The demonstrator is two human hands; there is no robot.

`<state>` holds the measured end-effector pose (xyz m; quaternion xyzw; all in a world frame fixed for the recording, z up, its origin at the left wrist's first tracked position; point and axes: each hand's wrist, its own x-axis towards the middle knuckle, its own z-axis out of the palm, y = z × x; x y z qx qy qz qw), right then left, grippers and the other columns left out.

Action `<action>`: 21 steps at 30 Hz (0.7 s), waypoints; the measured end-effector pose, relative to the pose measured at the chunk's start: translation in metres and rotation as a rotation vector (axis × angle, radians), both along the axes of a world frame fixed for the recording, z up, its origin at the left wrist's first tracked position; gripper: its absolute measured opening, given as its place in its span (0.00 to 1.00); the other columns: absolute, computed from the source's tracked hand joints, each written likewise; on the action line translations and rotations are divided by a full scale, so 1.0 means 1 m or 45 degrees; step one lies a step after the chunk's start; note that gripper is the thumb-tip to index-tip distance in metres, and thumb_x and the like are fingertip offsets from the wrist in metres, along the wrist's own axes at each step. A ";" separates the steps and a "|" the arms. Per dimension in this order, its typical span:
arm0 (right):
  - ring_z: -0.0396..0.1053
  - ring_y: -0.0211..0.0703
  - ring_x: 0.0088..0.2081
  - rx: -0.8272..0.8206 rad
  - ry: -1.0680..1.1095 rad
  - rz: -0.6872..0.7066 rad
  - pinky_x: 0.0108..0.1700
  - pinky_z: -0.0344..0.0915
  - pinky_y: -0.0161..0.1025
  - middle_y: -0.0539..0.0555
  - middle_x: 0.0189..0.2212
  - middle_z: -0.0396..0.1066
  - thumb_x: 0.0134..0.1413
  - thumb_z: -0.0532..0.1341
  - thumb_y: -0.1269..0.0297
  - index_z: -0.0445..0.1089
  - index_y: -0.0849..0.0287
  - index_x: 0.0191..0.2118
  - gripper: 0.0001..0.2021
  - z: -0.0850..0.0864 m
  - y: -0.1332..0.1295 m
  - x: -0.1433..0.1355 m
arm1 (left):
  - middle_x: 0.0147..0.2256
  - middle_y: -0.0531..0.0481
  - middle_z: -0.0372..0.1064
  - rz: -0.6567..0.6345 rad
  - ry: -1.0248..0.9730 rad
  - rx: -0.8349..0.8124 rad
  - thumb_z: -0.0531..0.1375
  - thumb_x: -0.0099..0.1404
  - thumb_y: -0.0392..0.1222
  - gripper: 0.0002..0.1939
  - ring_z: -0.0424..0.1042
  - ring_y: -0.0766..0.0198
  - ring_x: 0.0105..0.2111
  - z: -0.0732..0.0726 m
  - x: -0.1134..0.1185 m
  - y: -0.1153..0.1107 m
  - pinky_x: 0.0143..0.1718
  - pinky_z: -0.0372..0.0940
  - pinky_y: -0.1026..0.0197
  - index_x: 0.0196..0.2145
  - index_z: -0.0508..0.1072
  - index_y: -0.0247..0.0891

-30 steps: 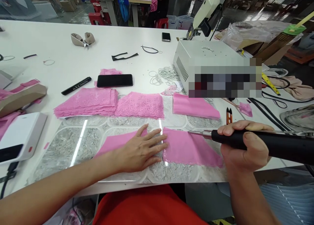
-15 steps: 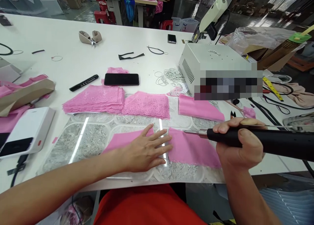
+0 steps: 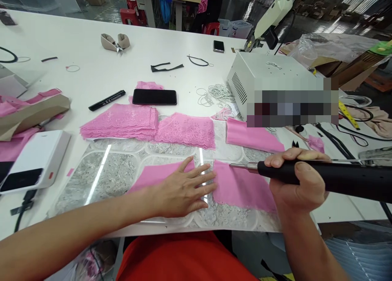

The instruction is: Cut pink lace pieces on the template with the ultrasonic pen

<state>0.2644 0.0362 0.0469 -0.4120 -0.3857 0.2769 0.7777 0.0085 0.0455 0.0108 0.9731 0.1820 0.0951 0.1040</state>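
Observation:
My left hand (image 3: 183, 188) lies flat with fingers spread over a pink fabric piece (image 3: 156, 174), its fingertips at the left edge of a second pink piece (image 3: 241, 189). Wrapped round a black-handled tool (image 3: 343, 179), my right hand (image 3: 298, 179) is closed. The tool's thin metal tip points left, over the top part of the second piece. Both pieces lie on a clear-coated, marble-patterned mat (image 3: 104, 175). Behind them are a stack of pink lace pieces (image 3: 122, 121), a single lace piece (image 3: 186, 130) and a folded plain pink piece (image 3: 254, 136).
A grey metal box (image 3: 269, 70) stands at the back right, near a box of plastic bags (image 3: 333, 48). A black phone (image 3: 154, 97), a marker (image 3: 107, 100) and tangled white cord (image 3: 219, 94) lie behind the fabric. At left sits a white device (image 3: 36, 160).
The view has shifted slightly, so the table items appear a little further right. Both hands keep their poses, and the tool tip remains over the right-hand pink piece.

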 end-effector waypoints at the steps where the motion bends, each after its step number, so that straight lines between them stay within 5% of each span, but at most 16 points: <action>1: 0.65 0.36 0.19 0.005 -0.016 -0.003 0.23 0.69 0.40 0.45 0.23 0.67 0.36 0.65 0.67 0.66 0.55 0.26 0.07 0.000 0.000 0.000 | 0.64 0.46 0.62 0.000 -0.001 -0.002 0.50 0.76 0.53 0.23 0.54 0.51 0.68 0.000 0.000 0.000 0.70 0.36 0.37 0.61 0.66 0.41; 13: 0.64 0.35 0.19 -0.079 0.106 0.102 0.22 0.69 0.40 0.44 0.24 0.64 0.35 0.64 0.66 0.68 0.54 0.28 0.08 0.005 -0.010 -0.016 | 0.65 0.46 0.59 -0.009 0.001 -0.063 0.48 0.77 0.52 0.25 0.54 0.49 0.68 0.005 -0.007 -0.036 0.70 0.37 0.36 0.64 0.63 0.38; 21: 0.65 0.35 0.19 -0.035 0.038 0.169 0.23 0.70 0.39 0.45 0.24 0.65 0.39 0.66 0.64 0.68 0.55 0.29 0.08 0.002 -0.008 -0.031 | 0.64 0.45 0.62 0.007 -0.040 -0.032 0.49 0.76 0.52 0.24 0.56 0.51 0.67 0.002 -0.006 -0.040 0.70 0.37 0.37 0.63 0.64 0.39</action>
